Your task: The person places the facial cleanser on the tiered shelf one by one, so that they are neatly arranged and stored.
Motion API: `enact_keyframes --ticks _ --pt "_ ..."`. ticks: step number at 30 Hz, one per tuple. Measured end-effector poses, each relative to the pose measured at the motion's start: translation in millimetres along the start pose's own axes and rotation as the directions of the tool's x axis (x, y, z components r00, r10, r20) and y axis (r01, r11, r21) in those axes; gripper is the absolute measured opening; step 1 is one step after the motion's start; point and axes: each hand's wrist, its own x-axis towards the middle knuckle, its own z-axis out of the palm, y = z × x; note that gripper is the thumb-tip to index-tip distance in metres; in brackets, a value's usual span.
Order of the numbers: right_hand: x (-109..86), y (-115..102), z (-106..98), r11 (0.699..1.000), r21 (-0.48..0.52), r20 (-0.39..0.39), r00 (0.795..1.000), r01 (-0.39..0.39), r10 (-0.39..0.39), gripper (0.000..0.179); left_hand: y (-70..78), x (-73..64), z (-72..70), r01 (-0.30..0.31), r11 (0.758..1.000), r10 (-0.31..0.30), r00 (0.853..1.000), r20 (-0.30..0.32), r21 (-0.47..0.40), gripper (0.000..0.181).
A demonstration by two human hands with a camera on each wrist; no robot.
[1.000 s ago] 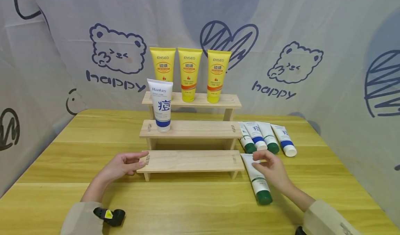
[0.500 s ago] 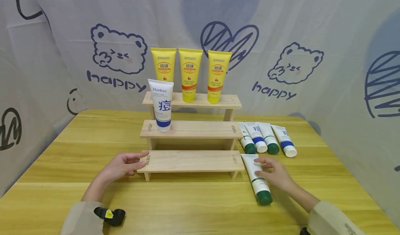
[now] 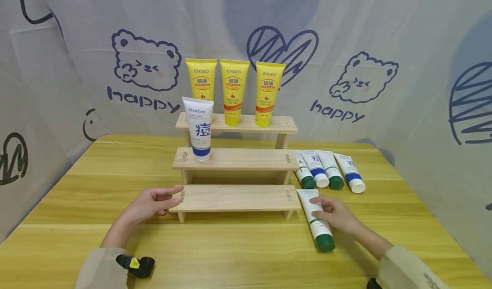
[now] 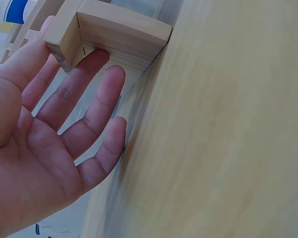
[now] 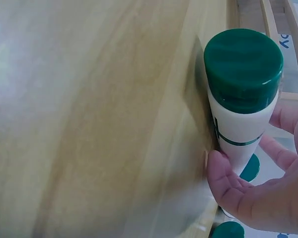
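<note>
A three-step wooden display stand [image 3: 234, 198] rises at the middle of the table. My left hand [image 3: 145, 204] rests at the left end of its lowest step, thumb and index on the board in the head view. In the left wrist view several relaxed fingers [image 4: 97, 116] lie at the step's leg. A white squeeze tube with a green cap [image 3: 320, 228] lies on the table by the stand's right end, cap toward me. My right hand [image 3: 338, 215] holds it across the middle. In the right wrist view the fingers [image 5: 228, 186] curl around the tube's sides.
Three yellow tubes [image 3: 233, 93] stand on the top step. A white tube with a blue band [image 3: 199, 126] stands at the middle step's left end. Several white tubes [image 3: 330, 165] with green or blue bands lie right of the stand. A printed cloth [image 3: 226, 15] hangs behind.
My right hand has come down from above the green-capped tube and closed around its middle. The left hand stays at the lowest step.
</note>
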Motion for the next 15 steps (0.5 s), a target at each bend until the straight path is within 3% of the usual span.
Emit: enact_keyframes --ticks 8,15 --pt "-0.2 -4.2 -0.8 0.997 -0.055 -0.009 0.998 -0.054 0.054 0.036 -2.1 1.0 0.5 0.026 1.000 -0.026 1.000 -0.014 -0.001 0.053" --pt "-0.9 -5.0 1.7 0.995 -0.002 -0.031 0.995 -0.099 0.099 0.035 -1.4 0.9 0.4 0.023 1.000 -0.023 1.000 -0.013 0.001 0.053"
